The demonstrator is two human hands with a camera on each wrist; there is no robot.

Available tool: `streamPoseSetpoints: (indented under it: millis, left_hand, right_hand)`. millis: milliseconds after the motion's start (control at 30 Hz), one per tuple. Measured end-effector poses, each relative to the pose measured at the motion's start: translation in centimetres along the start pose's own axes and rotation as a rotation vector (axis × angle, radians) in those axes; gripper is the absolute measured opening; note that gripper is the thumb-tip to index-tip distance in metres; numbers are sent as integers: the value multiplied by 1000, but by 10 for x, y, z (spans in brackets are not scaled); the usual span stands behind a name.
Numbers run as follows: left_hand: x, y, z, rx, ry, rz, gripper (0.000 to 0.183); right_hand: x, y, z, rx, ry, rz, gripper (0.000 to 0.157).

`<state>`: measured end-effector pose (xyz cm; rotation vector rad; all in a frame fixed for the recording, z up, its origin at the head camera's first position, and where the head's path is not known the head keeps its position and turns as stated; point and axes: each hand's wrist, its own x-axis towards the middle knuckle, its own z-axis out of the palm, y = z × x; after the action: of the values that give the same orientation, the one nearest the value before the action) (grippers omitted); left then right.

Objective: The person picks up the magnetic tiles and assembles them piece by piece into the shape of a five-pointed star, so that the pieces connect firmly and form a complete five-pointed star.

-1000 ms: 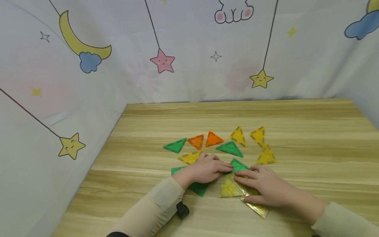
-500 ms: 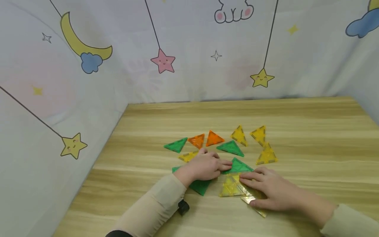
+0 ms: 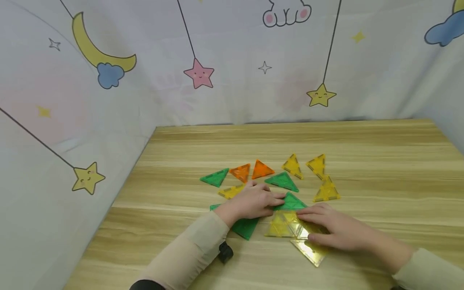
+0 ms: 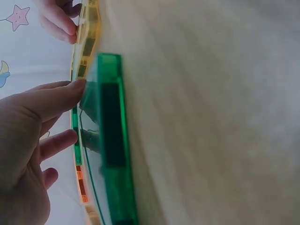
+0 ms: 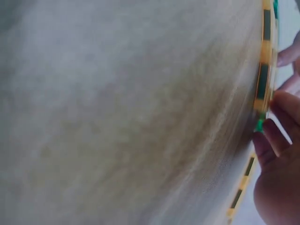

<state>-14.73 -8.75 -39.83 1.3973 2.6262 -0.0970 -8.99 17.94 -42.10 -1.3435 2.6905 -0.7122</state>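
My left hand [image 3: 255, 200] lies over the middle of the flat translucent triangle tiles, its fingertips on the left side of a green triangle tile [image 3: 291, 201]. Right below that tile sits a joined group of yellow triangle tiles [image 3: 280, 225], and another yellow tile [image 3: 309, 251] extends from it toward me. On the group's right side rest the fingers and thumb of my right hand [image 3: 337, 227], covering part of it. Beneath the left wrist is a larger green tile [image 3: 246, 227], partly hidden. The left wrist view shows a green tile edge [image 4: 112, 126] close up, beside the left hand.
Farther back lie two orange tiles [image 3: 262, 169], a green tile [image 3: 282, 181] and several yellow tiles [image 3: 327, 190]. Another green tile [image 3: 215, 177] is at the left. The wooden table [image 3: 174, 153] meets a printed cloth backdrop [image 3: 235, 104] behind and at the sides.
The yellow group has slid slightly left and up against the green tile's lower edge under my right hand. Since a second ago, the right hand has shifted slightly right; the left hand has barely moved.
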Motion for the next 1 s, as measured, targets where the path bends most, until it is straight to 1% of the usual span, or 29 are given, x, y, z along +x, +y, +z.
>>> streamPoseSetpoints:
  millis: [167,333,467,567,633,700,767,833,867,933,1000]
  left_hand:
    - [3,-6,-1,-18,-1,0,46]
    - [4,-9,-1,-47,18,-9,45]
    - [5,-11,0,-112,31,-23,44]
    - [5,-11,1,-182,41,-32,42]
    - [4,-10,2,-214,62,-40,39]
    - [2,-8,2,-235,89,-62,36]
    - [0,-5,2,-238,116,-57,33]
    - [-3,0,2,-236,118,-32,32]
    - [-5,4,2,-233,113,-9,33]
    - [-8,11,1,-210,81,46,37]
    - [-10,19,2,-183,29,90,43]
  right_hand:
    - [3,3,-2,12,-19,-27,45]
    - [7,3,-4,18,-30,-53,44]
    - [8,1,-5,22,-31,-79,42]
    - [8,0,-3,51,-21,-54,40]
    - [8,0,-3,82,13,-8,37]
    - [7,1,-3,97,82,43,33]
    - [8,5,-4,89,140,70,32]
    - [9,8,-7,57,171,66,33]
    - [10,11,-8,35,169,54,34]
    - [14,14,-11,-7,130,17,37]
    - [18,17,-12,-49,73,-8,40]
